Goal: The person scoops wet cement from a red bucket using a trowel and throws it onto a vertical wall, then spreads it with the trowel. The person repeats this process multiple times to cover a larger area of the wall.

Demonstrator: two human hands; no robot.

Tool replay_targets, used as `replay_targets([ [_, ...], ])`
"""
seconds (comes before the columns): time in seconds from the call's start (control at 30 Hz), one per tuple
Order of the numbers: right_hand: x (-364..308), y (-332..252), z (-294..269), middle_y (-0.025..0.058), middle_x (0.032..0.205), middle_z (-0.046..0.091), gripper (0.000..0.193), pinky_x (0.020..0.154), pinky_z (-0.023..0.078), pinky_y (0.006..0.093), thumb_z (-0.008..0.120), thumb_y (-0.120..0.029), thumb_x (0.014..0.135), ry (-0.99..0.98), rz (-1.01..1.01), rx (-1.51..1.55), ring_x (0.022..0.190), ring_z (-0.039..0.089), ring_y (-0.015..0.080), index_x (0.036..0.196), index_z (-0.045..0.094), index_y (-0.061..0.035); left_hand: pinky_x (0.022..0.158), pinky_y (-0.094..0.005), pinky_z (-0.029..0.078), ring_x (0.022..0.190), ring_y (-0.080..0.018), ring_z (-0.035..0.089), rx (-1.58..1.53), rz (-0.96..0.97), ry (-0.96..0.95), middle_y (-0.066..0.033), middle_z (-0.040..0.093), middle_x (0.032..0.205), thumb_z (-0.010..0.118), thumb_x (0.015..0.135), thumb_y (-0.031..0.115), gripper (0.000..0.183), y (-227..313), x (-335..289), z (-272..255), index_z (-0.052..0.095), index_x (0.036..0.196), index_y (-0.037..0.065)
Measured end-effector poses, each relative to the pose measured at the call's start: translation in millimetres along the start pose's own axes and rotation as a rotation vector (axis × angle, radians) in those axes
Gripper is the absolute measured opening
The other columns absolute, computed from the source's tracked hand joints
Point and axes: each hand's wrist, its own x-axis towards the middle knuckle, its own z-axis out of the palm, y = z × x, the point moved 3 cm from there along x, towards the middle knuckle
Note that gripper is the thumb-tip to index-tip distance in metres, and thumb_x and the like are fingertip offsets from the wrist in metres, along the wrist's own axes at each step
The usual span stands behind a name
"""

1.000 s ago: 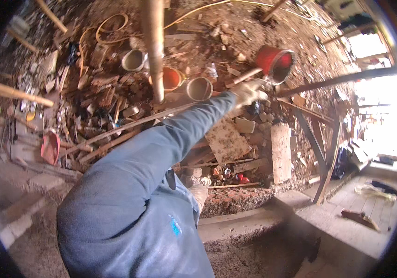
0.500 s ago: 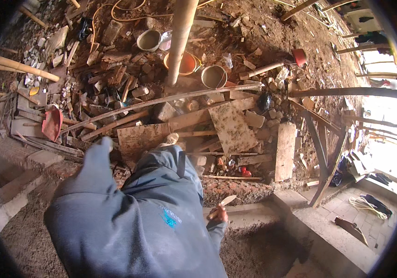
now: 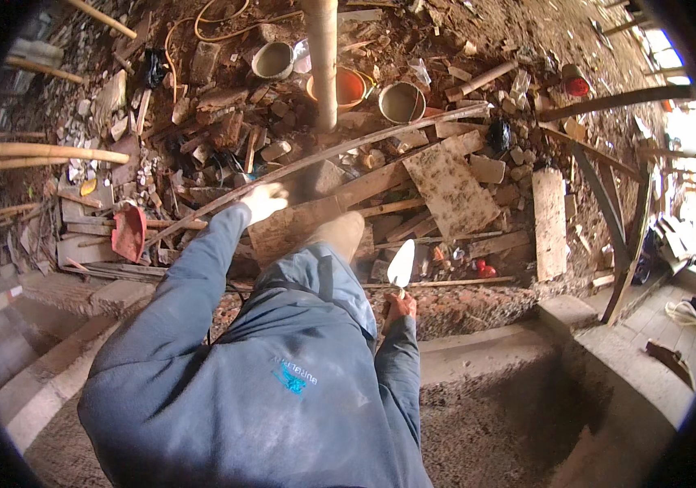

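My right hand (image 3: 402, 307) is closed round the handle of a pointed trowel (image 3: 401, 265). Its pale blade points away from me, over the edge of a rough ledge (image 3: 462, 307). My left hand (image 3: 265, 202) reaches out ahead with fingers stretched, a little blurred and strongly lit. Nothing shows in it. It is nearest to a long thin wooden pole (image 3: 348, 150) and a worn board (image 3: 283, 232) below; I cannot tell whether it touches either. My bent knee (image 3: 340, 234) in light trousers sits between the two hands.
An upright bamboo post (image 3: 324, 69) stands ahead beside an orange bucket (image 3: 352, 86) and two grey buckets (image 3: 402, 103) (image 3: 273, 60). Rubble and boards (image 3: 454, 189) cover the ground. A red scoop-like piece (image 3: 129, 233) lies left; a timber frame (image 3: 608, 203) rises right.
My left arm has stretched forward and to the right. My right hand has risen forward with the trowel, whose blade now points away. The whole view has shifted a little.
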Motion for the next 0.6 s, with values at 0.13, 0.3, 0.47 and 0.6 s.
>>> replay_targets([
  [0.13, 24.6, 142.0, -14.3, 0.0122, 0.077, 0.077, 0.043, 0.064, 0.057, 0.0443, 0.082, -0.040, 0.083, 0.004, 0.110, -0.279, 0.069, 0.074, 0.0253, 0.103, 0.079, -0.0012, 0.094, -0.0354, 0.053, 0.100, -0.0187, 0.068, 0.093, 0.310, -0.042, -0.0117, 0.073, 0.101, 0.068, 0.104, 0.029, 0.030, 74.5, 43.6, 0.3, 0.068, 0.111, 0.000],
  [0.3, -44.3, 253.3, -30.7, 0.0145, 0.090, 0.079, 0.046, 0.066, 0.057, 0.0418, 0.089, -0.033, 0.084, 0.066, 0.300, 0.103, 0.076, 0.074, 0.0232, 0.113, 0.078, 0.0011, 0.064, -0.0389, 0.053, 0.068, -0.0188, 0.064, 0.200, -0.042, -0.088, -0.0087, 0.072, 0.080, 0.064, 0.108, 0.053, 0.055, 64.2, 86.8, -12.1, 0.078, 0.111, 0.000],
  [0.47, -157.6, 261.6, 41.3, 0.0093, 0.068, 0.061, 0.017, 0.046, 0.048, 0.0426, 0.081, -0.010, 0.090, 0.340, 0.580, 0.638, 0.053, 0.059, 0.0240, 0.097, 0.067, -0.0044, 0.105, -0.0423, 0.052, 0.117, -0.0299, 0.073, 0.192, -0.307, -0.073, -0.0194, 0.079, 0.125, 0.064, 0.106, 0.058, 0.067, -2.8, 194.9, -40.0, 0.076, 0.126, -0.005],
  [0.6, -182.3, 262.5, 121.9, 0.0092, 0.069, 0.061, 0.023, 0.045, 0.050, 0.0427, 0.080, -0.009, 0.090, 0.628, 0.702, 0.620, 0.052, 0.059, 0.0241, 0.107, 0.065, -0.0046, 0.105, -0.0384, 0.052, 0.118, -0.0287, 0.072, 0.255, -0.184, -0.076, -0.0200, 0.078, 0.127, 0.066, 0.105, 0.050, 0.062, 40.7, 282.4, 1.1, 0.074, 0.130, -0.006],
])
